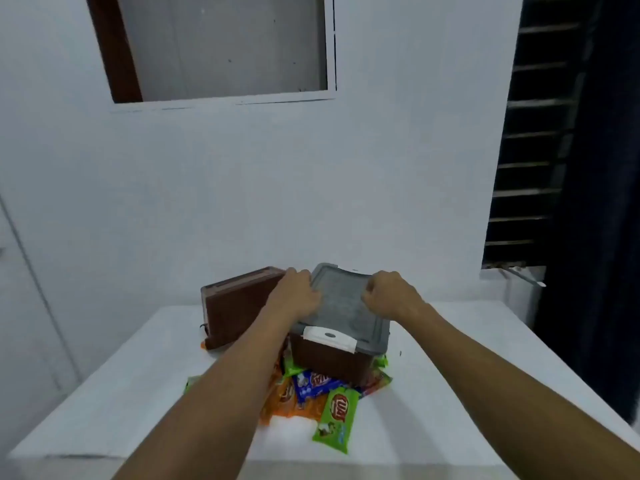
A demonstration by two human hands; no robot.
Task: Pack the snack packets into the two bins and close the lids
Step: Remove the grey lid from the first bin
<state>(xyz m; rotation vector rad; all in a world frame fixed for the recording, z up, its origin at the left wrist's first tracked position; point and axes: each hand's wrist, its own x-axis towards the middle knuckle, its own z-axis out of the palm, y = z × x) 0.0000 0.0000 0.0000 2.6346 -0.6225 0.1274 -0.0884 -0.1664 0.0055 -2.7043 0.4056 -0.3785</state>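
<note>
Both hands rest on the grey lid (341, 299) of the nearer brown bin (329, 358). The left hand (296, 292) curls its fingers over the lid's left edge, gripping it; the right hand (389, 292) lies on the lid's right side with fingers bent, though whether they hold the edge cannot be told. A white latch (329, 337) shows on the lid's near side. The bin sits on top of a heap of snack packets (311, 393) on the white counter (121, 393): orange ones, a blue one, and a green packet (336, 420) bearing a red logo too blurred to read. Just left of the left hand stands a second brown bin (235, 306), tilted.
</note>
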